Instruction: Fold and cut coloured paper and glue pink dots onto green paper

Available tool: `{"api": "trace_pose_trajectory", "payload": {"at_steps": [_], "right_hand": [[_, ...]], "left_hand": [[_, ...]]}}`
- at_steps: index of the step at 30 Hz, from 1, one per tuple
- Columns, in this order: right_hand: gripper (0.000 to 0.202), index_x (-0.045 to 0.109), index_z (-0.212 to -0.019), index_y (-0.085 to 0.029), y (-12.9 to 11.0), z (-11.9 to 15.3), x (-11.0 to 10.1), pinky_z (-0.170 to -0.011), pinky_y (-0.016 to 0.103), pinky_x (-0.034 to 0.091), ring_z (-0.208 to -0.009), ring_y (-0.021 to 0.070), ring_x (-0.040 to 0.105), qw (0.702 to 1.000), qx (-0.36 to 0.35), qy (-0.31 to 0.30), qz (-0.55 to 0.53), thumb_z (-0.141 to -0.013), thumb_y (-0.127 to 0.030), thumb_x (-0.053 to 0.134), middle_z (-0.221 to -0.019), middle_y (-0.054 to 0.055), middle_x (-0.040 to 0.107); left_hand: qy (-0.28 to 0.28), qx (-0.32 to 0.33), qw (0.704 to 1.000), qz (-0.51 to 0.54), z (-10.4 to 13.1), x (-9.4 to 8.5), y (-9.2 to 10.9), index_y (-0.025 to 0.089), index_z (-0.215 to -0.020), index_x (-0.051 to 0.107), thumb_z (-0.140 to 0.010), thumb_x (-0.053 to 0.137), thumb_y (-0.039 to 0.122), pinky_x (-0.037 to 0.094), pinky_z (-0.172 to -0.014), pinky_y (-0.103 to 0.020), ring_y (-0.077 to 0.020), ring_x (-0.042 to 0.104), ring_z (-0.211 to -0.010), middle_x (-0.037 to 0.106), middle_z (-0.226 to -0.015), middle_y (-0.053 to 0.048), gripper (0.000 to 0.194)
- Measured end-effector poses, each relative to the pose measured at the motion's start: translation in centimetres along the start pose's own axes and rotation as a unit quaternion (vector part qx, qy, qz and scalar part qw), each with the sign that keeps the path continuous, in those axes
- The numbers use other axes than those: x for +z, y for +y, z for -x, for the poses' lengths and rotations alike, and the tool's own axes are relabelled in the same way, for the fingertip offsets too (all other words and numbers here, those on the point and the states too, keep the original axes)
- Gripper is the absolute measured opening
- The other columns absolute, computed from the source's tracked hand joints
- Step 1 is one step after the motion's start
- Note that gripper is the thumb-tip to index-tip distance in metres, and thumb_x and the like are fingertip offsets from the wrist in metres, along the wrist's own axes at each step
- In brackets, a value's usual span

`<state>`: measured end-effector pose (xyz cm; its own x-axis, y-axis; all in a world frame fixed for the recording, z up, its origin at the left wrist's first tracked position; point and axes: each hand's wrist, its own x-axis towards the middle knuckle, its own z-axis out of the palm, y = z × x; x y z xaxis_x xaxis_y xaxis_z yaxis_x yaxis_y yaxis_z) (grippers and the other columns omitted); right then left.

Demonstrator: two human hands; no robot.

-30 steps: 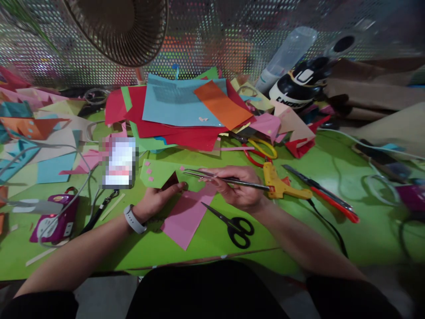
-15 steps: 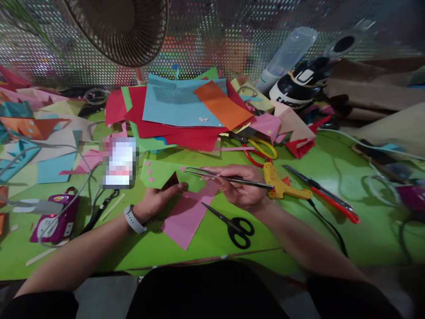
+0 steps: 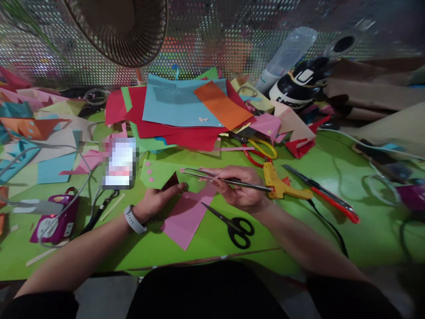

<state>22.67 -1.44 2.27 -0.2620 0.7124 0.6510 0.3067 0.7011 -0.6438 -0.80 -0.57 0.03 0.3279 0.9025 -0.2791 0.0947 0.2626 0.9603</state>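
Note:
My right hand (image 3: pixel 241 188) is closed around a pair of metal tweezers (image 3: pixel 229 180), whose tips point left. Just at the tips is a tiny pink paper piece (image 3: pixel 182 170); whether they grip it I cannot tell. My left hand (image 3: pixel 156 203) is pinched on a folded light green paper (image 3: pixel 162 167) with several small pink pieces along its left part. The thumb lies on top, beside a dark triangular opening in the fold. Under and between the hands lies a pink sheet (image 3: pixel 187 221), with black-handled scissors (image 3: pixel 232 223) partly over its right edge.
A yellow glue gun (image 3: pixel 282 184) and a red cutter knife (image 3: pixel 327 197) lie to the right. Stacked coloured paper (image 3: pixel 179 106) fills the back, below a fan (image 3: pixel 119 26). On the left are a phone (image 3: pixel 119 164), a purple power strip (image 3: pixel 55 219) and loose cables.
Almost everything stays in place. My right hand and the tweezers have shifted very slightly, the tweezers' rear end a little lower.

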Motion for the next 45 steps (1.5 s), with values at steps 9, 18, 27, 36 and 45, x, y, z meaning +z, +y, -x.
{"api": "trace_pose_trajectory", "payload": {"at_steps": [9,18,27,36,45], "right_hand": [[0.011,0.070,-0.099,-0.024,-0.6,-0.5,-0.2,-0.077,0.034,0.068,-0.094,0.0238,0.078,1.000,0.001,-0.029,-0.011,-0.091,-0.017,0.068,-0.105,0.007,0.080],[0.020,0.067,-0.104,-0.032,-0.4,-0.3,-0.1,-0.077,0.038,0.069,-0.095,0.0246,0.077,0.999,0.003,-0.032,-0.018,-0.091,-0.017,0.068,-0.108,0.003,0.079],[0.011,0.067,-0.099,-0.025,-0.3,0.0,0.2,-0.079,0.036,0.068,-0.089,0.0231,0.079,1.000,-0.004,-0.019,-0.003,-0.091,-0.017,0.069,-0.099,0.007,0.081],[0.009,0.070,-0.096,-0.023,-0.8,-0.2,0.1,-0.081,0.032,0.067,-0.088,0.0220,0.079,0.999,-0.015,-0.027,0.040,-0.091,-0.016,0.067,-0.094,0.008,0.081],[0.008,0.069,-0.096,-0.025,-0.5,-0.1,0.0,-0.076,0.033,0.067,-0.085,0.0225,0.079,0.999,-0.010,-0.027,0.026,-0.092,-0.019,0.067,-0.097,0.009,0.081]], "left_hand": [[-0.007,-0.027,1.000,0.014,-0.1,-0.2,-0.8,0.016,-0.086,0.076,-0.077,0.078,0.052,0.057,-0.075,-0.036,-0.0229,0.068,-0.081,0.075,-0.087,-0.010,0.036],[-0.013,-0.066,0.997,0.023,0.0,-0.2,-0.4,0.015,-0.083,0.076,-0.073,0.079,0.055,0.051,-0.055,-0.031,-0.0185,0.063,-0.063,0.073,-0.079,-0.010,0.041],[-0.006,-0.096,0.995,0.001,0.1,-0.2,-0.2,0.016,-0.082,0.077,-0.076,0.078,0.053,0.049,-0.053,-0.029,-0.0181,0.062,-0.063,0.072,-0.076,-0.008,0.037],[-0.008,-0.083,0.996,-0.040,0.2,-0.2,0.5,0.017,-0.084,0.079,-0.077,0.077,0.048,0.053,-0.060,-0.030,-0.0174,0.063,-0.065,0.074,-0.080,-0.007,0.032],[-0.020,0.002,1.000,0.006,-0.1,-0.2,-0.3,0.018,-0.087,0.078,-0.078,0.077,0.045,0.058,-0.077,-0.035,-0.0221,0.069,-0.080,0.077,-0.090,-0.009,0.028]]}}
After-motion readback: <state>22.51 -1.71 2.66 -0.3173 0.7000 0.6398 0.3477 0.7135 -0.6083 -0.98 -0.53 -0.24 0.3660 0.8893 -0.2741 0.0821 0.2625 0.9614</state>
